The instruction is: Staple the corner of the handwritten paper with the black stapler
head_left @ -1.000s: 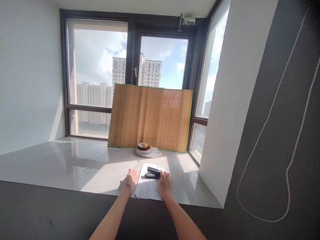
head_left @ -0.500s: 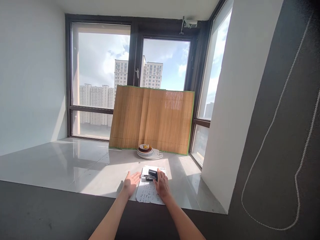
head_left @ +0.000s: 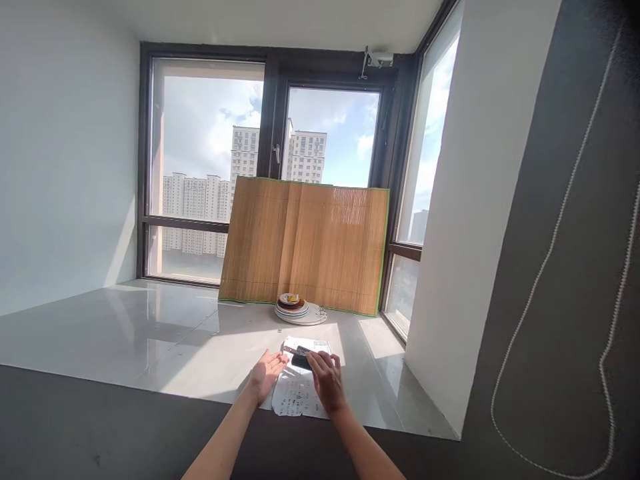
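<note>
My right hand point(head_left: 327, 379) grips a black stapler point(head_left: 301, 359) with a strip of bare metal at its left end. The stapler is over the upper part of a handwritten sheet of paper point(head_left: 294, 393); I cannot tell whether it touches the sheet. My left hand point(head_left: 266, 375) is open, palm up and fingers stretched toward the metal end of the stapler, at the left edge of the paper. Part of the stapler is hidden behind my right fingers.
A stack of plates point(head_left: 291, 305) stands on the grey sill point(head_left: 175, 333) beyond the paper, with a larger round plate point(head_left: 316, 313) under it. Behind leans a bamboo mat point(head_left: 305, 247) against the window. A beaded cord point(head_left: 535, 293) hangs at the right.
The stapler has turned in my right hand and its metal strip now shows less. My left fingers have come a little closer to it. The whole view has shifted slightly downward.
</note>
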Demonstrator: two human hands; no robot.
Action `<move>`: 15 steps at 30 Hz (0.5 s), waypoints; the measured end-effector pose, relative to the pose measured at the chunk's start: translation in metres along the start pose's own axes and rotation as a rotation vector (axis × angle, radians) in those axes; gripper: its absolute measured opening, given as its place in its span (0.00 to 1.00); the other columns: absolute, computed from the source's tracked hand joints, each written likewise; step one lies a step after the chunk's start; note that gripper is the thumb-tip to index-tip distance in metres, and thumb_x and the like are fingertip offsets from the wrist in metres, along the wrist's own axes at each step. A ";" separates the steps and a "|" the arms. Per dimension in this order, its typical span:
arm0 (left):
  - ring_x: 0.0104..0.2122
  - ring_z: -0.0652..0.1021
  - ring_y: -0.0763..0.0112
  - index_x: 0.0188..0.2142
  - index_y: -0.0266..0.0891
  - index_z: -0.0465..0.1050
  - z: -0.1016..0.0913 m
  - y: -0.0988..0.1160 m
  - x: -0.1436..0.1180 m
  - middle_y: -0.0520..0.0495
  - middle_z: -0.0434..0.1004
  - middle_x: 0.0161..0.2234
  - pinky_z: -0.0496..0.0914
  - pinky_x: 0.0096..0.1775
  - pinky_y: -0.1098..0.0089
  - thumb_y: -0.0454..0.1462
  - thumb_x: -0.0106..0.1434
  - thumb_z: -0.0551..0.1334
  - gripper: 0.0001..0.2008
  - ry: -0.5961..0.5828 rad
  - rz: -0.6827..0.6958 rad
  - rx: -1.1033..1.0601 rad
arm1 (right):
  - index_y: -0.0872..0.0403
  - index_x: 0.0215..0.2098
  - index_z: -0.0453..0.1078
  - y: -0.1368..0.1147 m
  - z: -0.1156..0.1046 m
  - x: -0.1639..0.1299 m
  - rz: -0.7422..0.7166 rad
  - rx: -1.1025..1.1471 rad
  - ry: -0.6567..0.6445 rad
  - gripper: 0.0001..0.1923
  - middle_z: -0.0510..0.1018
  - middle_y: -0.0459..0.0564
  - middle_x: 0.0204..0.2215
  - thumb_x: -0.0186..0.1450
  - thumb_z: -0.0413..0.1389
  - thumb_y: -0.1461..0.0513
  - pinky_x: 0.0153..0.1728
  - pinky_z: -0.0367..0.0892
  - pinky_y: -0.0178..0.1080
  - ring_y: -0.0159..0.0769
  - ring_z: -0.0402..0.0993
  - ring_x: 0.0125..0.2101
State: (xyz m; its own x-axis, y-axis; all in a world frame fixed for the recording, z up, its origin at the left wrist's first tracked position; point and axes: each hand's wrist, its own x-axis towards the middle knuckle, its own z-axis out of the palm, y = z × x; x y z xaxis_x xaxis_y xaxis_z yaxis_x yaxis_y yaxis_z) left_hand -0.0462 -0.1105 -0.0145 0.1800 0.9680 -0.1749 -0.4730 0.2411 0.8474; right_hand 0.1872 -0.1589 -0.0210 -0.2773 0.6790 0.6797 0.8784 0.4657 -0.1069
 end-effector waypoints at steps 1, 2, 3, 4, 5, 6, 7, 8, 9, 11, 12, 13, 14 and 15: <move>0.68 0.76 0.54 0.75 0.33 0.59 0.001 0.000 0.000 0.28 0.76 0.66 0.69 0.71 0.57 0.49 0.81 0.42 0.33 -0.003 -0.020 -0.051 | 0.39 0.71 0.71 0.001 0.000 -0.001 -0.038 0.005 -0.018 0.32 0.82 0.52 0.63 0.74 0.50 0.70 0.65 0.61 0.53 0.47 0.74 0.62; 0.68 0.76 0.53 0.76 0.34 0.57 0.001 -0.001 0.000 0.28 0.77 0.65 0.69 0.72 0.56 0.49 0.81 0.41 0.33 -0.009 -0.040 -0.094 | 0.36 0.72 0.70 0.002 0.000 -0.001 -0.073 0.010 -0.037 0.33 0.82 0.51 0.64 0.75 0.50 0.69 0.65 0.61 0.53 0.47 0.74 0.62; 0.68 0.77 0.53 0.77 0.34 0.55 0.001 -0.001 0.001 0.28 0.77 0.65 0.68 0.72 0.57 0.50 0.81 0.41 0.33 -0.017 -0.056 -0.129 | 0.33 0.72 0.69 0.003 0.001 -0.002 -0.104 0.014 -0.052 0.32 0.81 0.49 0.64 0.76 0.50 0.68 0.65 0.61 0.53 0.47 0.75 0.61; 0.68 0.76 0.53 0.77 0.34 0.54 0.001 -0.002 0.002 0.28 0.77 0.65 0.68 0.72 0.57 0.50 0.81 0.41 0.34 -0.027 -0.068 -0.157 | 0.31 0.72 0.69 0.005 0.003 -0.003 -0.131 0.019 -0.061 0.32 0.81 0.47 0.64 0.77 0.51 0.68 0.65 0.60 0.53 0.47 0.75 0.60; 0.69 0.76 0.53 0.78 0.33 0.52 0.000 -0.002 0.003 0.27 0.77 0.65 0.67 0.72 0.57 0.49 0.82 0.41 0.34 -0.041 -0.073 -0.179 | 0.29 0.71 0.70 0.006 0.005 -0.003 -0.153 0.026 -0.064 0.32 0.82 0.45 0.64 0.77 0.51 0.67 0.65 0.60 0.53 0.47 0.75 0.59; 0.69 0.75 0.53 0.78 0.31 0.52 0.000 -0.003 0.004 0.25 0.76 0.65 0.67 0.73 0.57 0.49 0.82 0.42 0.34 -0.052 -0.072 -0.190 | 0.27 0.70 0.71 0.007 0.006 -0.004 -0.168 0.032 -0.061 0.31 0.82 0.43 0.64 0.78 0.51 0.67 0.65 0.60 0.53 0.47 0.75 0.59; 0.70 0.75 0.52 0.77 0.29 0.52 0.000 -0.003 0.004 0.24 0.76 0.65 0.66 0.73 0.57 0.48 0.81 0.43 0.34 -0.057 -0.066 -0.192 | 0.27 0.69 0.72 0.008 0.008 -0.004 -0.178 0.036 -0.054 0.31 0.82 0.42 0.63 0.78 0.52 0.66 0.65 0.60 0.53 0.47 0.75 0.59; 0.70 0.74 0.52 0.77 0.28 0.52 0.000 -0.003 0.004 0.23 0.77 0.64 0.66 0.73 0.57 0.48 0.81 0.44 0.34 -0.054 -0.060 -0.184 | 0.27 0.69 0.72 0.009 0.009 -0.005 -0.184 0.037 -0.046 0.30 0.82 0.41 0.63 0.78 0.52 0.66 0.65 0.60 0.53 0.46 0.75 0.59; 0.70 0.74 0.52 0.77 0.28 0.52 0.000 -0.002 0.004 0.23 0.77 0.64 0.66 0.73 0.57 0.48 0.81 0.44 0.34 -0.046 -0.060 -0.172 | 0.27 0.68 0.73 0.009 0.010 -0.005 -0.186 0.035 -0.041 0.29 0.83 0.41 0.63 0.78 0.53 0.66 0.65 0.59 0.52 0.46 0.75 0.59; 0.70 0.75 0.53 0.78 0.33 0.52 0.002 -0.001 0.003 0.26 0.78 0.64 0.68 0.72 0.59 0.48 0.81 0.44 0.33 -0.028 -0.074 -0.153 | 0.27 0.67 0.74 0.009 0.012 -0.005 -0.181 0.026 -0.034 0.28 0.83 0.41 0.62 0.78 0.54 0.66 0.65 0.59 0.52 0.46 0.75 0.59; 0.69 0.75 0.53 0.79 0.36 0.51 0.003 -0.001 0.002 0.28 0.77 0.65 0.69 0.71 0.60 0.48 0.81 0.45 0.33 -0.022 -0.083 -0.154 | 0.28 0.66 0.75 0.009 0.012 -0.005 -0.181 0.019 -0.028 0.28 0.84 0.42 0.61 0.78 0.55 0.66 0.65 0.59 0.52 0.46 0.75 0.58; 0.69 0.76 0.53 0.79 0.38 0.50 0.004 0.000 0.001 0.29 0.77 0.66 0.70 0.70 0.61 0.49 0.81 0.47 0.34 -0.019 -0.092 -0.163 | 0.28 0.66 0.75 0.009 0.013 -0.005 -0.191 0.013 -0.012 0.28 0.84 0.42 0.60 0.77 0.56 0.66 0.64 0.59 0.51 0.45 0.75 0.58; 0.69 0.76 0.53 0.80 0.39 0.49 0.004 0.000 0.000 0.30 0.76 0.66 0.70 0.70 0.61 0.49 0.80 0.49 0.35 -0.017 -0.096 -0.180 | 0.29 0.65 0.76 0.009 0.013 -0.004 -0.214 0.008 0.017 0.28 0.85 0.42 0.59 0.77 0.57 0.67 0.64 0.59 0.50 0.45 0.75 0.57; 0.69 0.76 0.53 0.80 0.38 0.48 0.005 0.000 0.000 0.29 0.75 0.67 0.70 0.70 0.60 0.49 0.80 0.51 0.35 -0.014 -0.094 -0.202 | 0.30 0.65 0.76 0.009 0.013 -0.004 -0.246 0.006 0.056 0.28 0.86 0.43 0.58 0.75 0.58 0.68 0.63 0.59 0.50 0.44 0.76 0.55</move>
State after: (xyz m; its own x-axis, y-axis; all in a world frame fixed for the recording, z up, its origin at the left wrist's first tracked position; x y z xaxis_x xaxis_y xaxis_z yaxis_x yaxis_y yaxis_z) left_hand -0.0421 -0.1112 -0.0120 0.2427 0.9397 -0.2409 -0.6165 0.3411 0.7096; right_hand 0.1907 -0.1499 -0.0343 -0.4600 0.5125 0.7251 0.7848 0.6166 0.0622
